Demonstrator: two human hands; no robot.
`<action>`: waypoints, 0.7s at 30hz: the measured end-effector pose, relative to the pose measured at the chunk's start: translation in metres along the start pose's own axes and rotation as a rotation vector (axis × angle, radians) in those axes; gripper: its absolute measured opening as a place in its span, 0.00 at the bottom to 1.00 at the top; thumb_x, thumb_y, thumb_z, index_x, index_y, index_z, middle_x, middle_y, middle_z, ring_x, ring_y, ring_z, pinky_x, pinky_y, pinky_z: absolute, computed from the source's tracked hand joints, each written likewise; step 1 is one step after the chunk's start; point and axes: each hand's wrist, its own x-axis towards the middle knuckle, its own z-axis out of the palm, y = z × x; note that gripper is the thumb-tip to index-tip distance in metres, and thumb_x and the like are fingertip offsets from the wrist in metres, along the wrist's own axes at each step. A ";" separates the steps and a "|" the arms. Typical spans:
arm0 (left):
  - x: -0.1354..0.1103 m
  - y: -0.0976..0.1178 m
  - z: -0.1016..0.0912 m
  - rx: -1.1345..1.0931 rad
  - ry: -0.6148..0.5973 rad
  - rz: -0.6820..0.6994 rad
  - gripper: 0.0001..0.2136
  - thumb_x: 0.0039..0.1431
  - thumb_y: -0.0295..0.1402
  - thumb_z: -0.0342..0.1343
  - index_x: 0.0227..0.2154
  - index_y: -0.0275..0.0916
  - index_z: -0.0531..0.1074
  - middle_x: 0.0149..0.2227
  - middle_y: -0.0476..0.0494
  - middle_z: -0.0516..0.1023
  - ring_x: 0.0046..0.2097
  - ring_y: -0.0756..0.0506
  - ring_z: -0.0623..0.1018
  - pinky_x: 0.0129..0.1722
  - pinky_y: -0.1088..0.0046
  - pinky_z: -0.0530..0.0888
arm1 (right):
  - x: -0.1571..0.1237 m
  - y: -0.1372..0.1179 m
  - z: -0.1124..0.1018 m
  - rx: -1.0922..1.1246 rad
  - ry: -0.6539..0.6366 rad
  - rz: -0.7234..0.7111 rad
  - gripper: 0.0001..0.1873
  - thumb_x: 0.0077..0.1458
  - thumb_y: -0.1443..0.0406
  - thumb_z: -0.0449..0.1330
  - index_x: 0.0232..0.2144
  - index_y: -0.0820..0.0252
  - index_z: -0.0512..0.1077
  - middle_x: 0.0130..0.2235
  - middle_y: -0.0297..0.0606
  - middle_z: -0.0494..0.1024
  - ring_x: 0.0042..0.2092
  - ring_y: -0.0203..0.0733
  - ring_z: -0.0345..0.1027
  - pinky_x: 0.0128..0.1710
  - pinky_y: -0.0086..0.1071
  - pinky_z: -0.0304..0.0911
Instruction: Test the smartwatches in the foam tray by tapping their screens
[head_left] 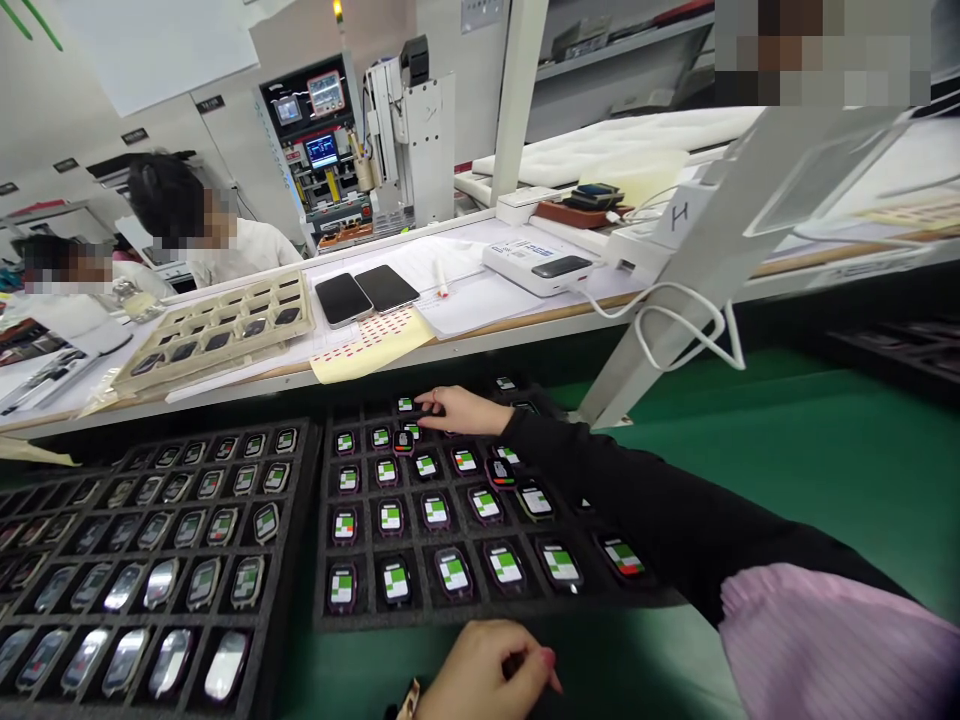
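My right hand (465, 411) reaches over the dark foam tray (324, 600) to its far rows. Its thumb and finger are apart, the tips beside a small smartwatch (406, 404) with a lit screen; I see nothing lifted. My left hand (484, 672) is at the near edge of this tray, fingers curled, with nothing visible in them. Smartwatches with white and green screens, such as one at the front left (343, 588), lie in the cells. Two watches with dark screens, one on the left (403, 441) and one on the right (501, 471), rest across the dividers. My right sleeve hides part of the tray.
Left of it stands another foam tray (281, 600) full of watches. Both lie on a green surface (720, 450). Above runs a white shelf holding two phones (343, 299), a beige tray (217, 335) and a white box (536, 268). A slanted post (675, 260) carries cables. Co-workers (240, 240) sit beyond.
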 end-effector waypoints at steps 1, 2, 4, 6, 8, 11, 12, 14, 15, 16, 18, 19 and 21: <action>0.000 0.000 0.000 -0.001 0.002 0.000 0.17 0.66 0.35 0.48 0.31 0.35 0.80 0.33 0.43 0.82 0.37 0.49 0.78 0.38 0.77 0.67 | 0.000 -0.008 0.003 -0.006 -0.015 -0.041 0.19 0.62 0.61 0.67 0.52 0.64 0.73 0.45 0.42 0.79 0.45 0.48 0.74 0.48 0.37 0.69; 0.000 0.000 0.000 -0.002 0.006 -0.001 0.17 0.66 0.35 0.48 0.31 0.35 0.80 0.33 0.43 0.82 0.37 0.49 0.78 0.38 0.77 0.67 | 0.001 -0.014 0.006 -0.016 -0.028 -0.075 0.22 0.60 0.60 0.68 0.53 0.65 0.73 0.45 0.43 0.79 0.47 0.49 0.74 0.49 0.36 0.68; -0.001 0.001 0.000 -0.004 0.012 -0.002 0.17 0.66 0.35 0.48 0.32 0.35 0.80 0.33 0.42 0.82 0.36 0.49 0.78 0.38 0.77 0.67 | 0.004 -0.024 0.013 -0.052 -0.048 -0.121 0.26 0.56 0.58 0.70 0.52 0.67 0.74 0.46 0.46 0.79 0.49 0.53 0.72 0.50 0.36 0.67; -0.002 0.001 -0.001 -0.008 0.021 -0.002 0.17 0.66 0.36 0.48 0.32 0.35 0.80 0.33 0.42 0.82 0.37 0.49 0.78 0.38 0.77 0.67 | 0.008 -0.029 0.019 -0.096 -0.064 -0.139 0.27 0.55 0.57 0.72 0.51 0.69 0.74 0.45 0.49 0.78 0.49 0.55 0.72 0.50 0.40 0.66; -0.003 0.001 -0.001 -0.012 0.030 -0.002 0.17 0.66 0.36 0.48 0.32 0.35 0.81 0.33 0.42 0.82 0.37 0.49 0.78 0.39 0.78 0.68 | 0.012 -0.032 0.025 -0.137 -0.076 -0.143 0.25 0.55 0.57 0.71 0.48 0.68 0.75 0.44 0.48 0.78 0.48 0.55 0.72 0.50 0.44 0.66; -0.004 0.001 0.000 -0.018 0.047 -0.003 0.17 0.66 0.36 0.48 0.31 0.35 0.81 0.33 0.42 0.82 0.37 0.49 0.79 0.39 0.78 0.68 | 0.014 -0.032 0.031 -0.172 -0.080 -0.148 0.19 0.57 0.56 0.69 0.44 0.64 0.75 0.45 0.44 0.78 0.49 0.52 0.71 0.51 0.47 0.65; -0.004 0.001 0.000 -0.021 0.051 -0.003 0.17 0.66 0.35 0.48 0.32 0.35 0.81 0.33 0.42 0.82 0.37 0.49 0.79 0.39 0.78 0.68 | 0.014 -0.032 0.033 -0.176 -0.077 -0.150 0.18 0.58 0.56 0.69 0.44 0.63 0.75 0.46 0.43 0.77 0.50 0.52 0.70 0.52 0.48 0.64; -0.005 0.001 0.000 -0.023 0.055 -0.002 0.17 0.66 0.35 0.48 0.31 0.35 0.81 0.33 0.42 0.82 0.37 0.49 0.79 0.39 0.78 0.68 | 0.013 -0.031 0.036 -0.171 -0.067 -0.155 0.18 0.57 0.57 0.69 0.44 0.63 0.75 0.47 0.44 0.76 0.51 0.53 0.69 0.53 0.49 0.63; -0.004 0.001 0.000 -0.023 0.057 -0.002 0.17 0.66 0.35 0.48 0.31 0.36 0.81 0.33 0.43 0.82 0.37 0.49 0.79 0.39 0.78 0.68 | 0.013 -0.030 0.038 -0.162 -0.061 -0.158 0.18 0.57 0.57 0.69 0.44 0.63 0.74 0.47 0.44 0.76 0.52 0.54 0.68 0.53 0.49 0.63; -0.004 0.001 0.000 -0.023 0.059 -0.003 0.17 0.66 0.35 0.48 0.31 0.36 0.81 0.33 0.43 0.82 0.37 0.49 0.78 0.39 0.77 0.68 | 0.012 -0.030 0.039 -0.148 -0.053 -0.162 0.18 0.57 0.58 0.69 0.44 0.63 0.74 0.47 0.44 0.75 0.51 0.54 0.68 0.53 0.49 0.63; -0.004 0.001 0.000 -0.025 0.062 -0.005 0.17 0.66 0.35 0.48 0.31 0.36 0.81 0.33 0.43 0.82 0.37 0.49 0.79 0.40 0.77 0.68 | 0.010 -0.029 0.042 -0.107 -0.033 -0.173 0.17 0.57 0.60 0.69 0.45 0.64 0.73 0.47 0.44 0.74 0.50 0.53 0.69 0.51 0.48 0.64; -0.004 0.001 0.000 -0.025 0.064 -0.006 0.17 0.66 0.35 0.48 0.31 0.36 0.81 0.33 0.43 0.82 0.37 0.48 0.79 0.40 0.77 0.68 | 0.010 -0.030 0.044 -0.081 -0.023 -0.179 0.17 0.57 0.62 0.69 0.45 0.64 0.72 0.47 0.43 0.73 0.49 0.51 0.69 0.50 0.46 0.65; -0.004 0.001 0.000 -0.024 0.063 -0.004 0.17 0.66 0.35 0.48 0.31 0.36 0.81 0.33 0.43 0.82 0.37 0.48 0.79 0.40 0.77 0.68 | 0.008 -0.031 0.047 -0.022 -0.005 -0.193 0.18 0.54 0.67 0.70 0.45 0.65 0.71 0.48 0.44 0.72 0.45 0.49 0.70 0.47 0.42 0.67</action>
